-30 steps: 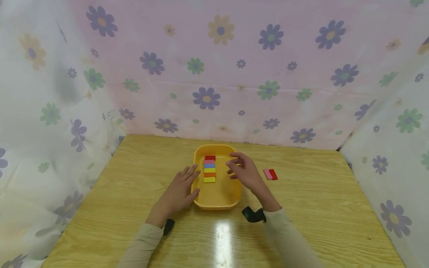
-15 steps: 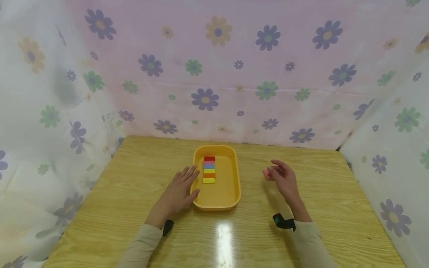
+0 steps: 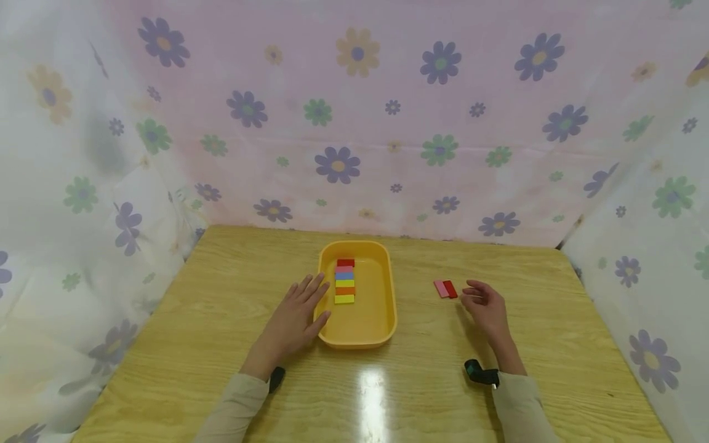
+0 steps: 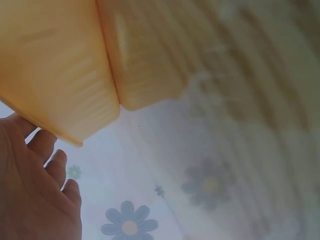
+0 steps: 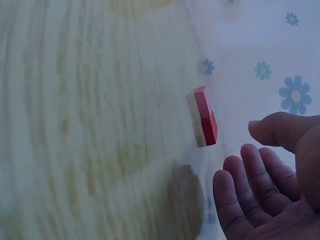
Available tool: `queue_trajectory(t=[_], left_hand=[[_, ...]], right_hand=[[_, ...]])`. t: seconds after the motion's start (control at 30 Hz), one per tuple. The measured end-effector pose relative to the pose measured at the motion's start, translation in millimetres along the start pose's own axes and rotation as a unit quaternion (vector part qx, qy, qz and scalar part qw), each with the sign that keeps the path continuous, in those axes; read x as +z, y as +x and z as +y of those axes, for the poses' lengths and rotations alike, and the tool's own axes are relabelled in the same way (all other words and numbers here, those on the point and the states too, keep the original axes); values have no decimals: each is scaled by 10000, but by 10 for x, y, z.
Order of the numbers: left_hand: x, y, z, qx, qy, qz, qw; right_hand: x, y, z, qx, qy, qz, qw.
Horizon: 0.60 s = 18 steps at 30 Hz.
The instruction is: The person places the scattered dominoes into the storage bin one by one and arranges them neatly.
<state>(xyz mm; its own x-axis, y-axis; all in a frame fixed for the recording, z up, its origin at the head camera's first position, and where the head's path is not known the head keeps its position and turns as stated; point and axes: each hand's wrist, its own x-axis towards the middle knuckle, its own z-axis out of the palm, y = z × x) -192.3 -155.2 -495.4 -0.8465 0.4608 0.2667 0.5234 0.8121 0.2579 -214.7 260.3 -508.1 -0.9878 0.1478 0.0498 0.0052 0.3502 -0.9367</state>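
A yellow plastic tray [image 3: 365,326] sits mid-table, with a column of flat coloured blocks along its left side: red [image 3: 346,263], pink, blue, yellow, orange [image 3: 344,291] and yellow [image 3: 344,299]. My left hand [image 3: 293,323] rests on the tray's left rim, fingers spread and straight; the left wrist view shows its fingers [image 4: 57,162] beside the tray wall. To the right of the tray, a pink block [image 3: 441,288] and a red block [image 3: 450,289] lie side by side on the table. My right hand [image 3: 486,311] hovers just right of them, fingers loosely bent, holding nothing.
The wooden table [image 3: 554,344] meets a flowered cloth [image 3: 388,123] at the back and on both sides. Each wrist carries a dark camera mount, such as the right mount [image 3: 480,373].
My right hand has moved from over the tray to the right, passed over the pink and red blocks, and now stands beside them. The left hand stays on the tray.
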Motion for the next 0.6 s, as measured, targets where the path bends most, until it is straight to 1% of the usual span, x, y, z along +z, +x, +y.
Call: queue_trajectory(t=[0.1, 0.27, 0.4, 0.6], left_hand=[[20, -2, -9, 38, 41, 83, 9999], [29, -19, -12, 21, -41, 89, 10000], [32, -17, -13, -4, -117, 86, 9999], [58, -15, -17, 16, -95, 153, 9998]], right_hand=[[11, 51, 46, -71, -342, 6, 9994], [52, 128, 64, 43, -716, -188, 9972], [97, 180, 41, 185, -1028, -321, 9940], [138, 222, 24, 504, -1201, -398, 9907]])
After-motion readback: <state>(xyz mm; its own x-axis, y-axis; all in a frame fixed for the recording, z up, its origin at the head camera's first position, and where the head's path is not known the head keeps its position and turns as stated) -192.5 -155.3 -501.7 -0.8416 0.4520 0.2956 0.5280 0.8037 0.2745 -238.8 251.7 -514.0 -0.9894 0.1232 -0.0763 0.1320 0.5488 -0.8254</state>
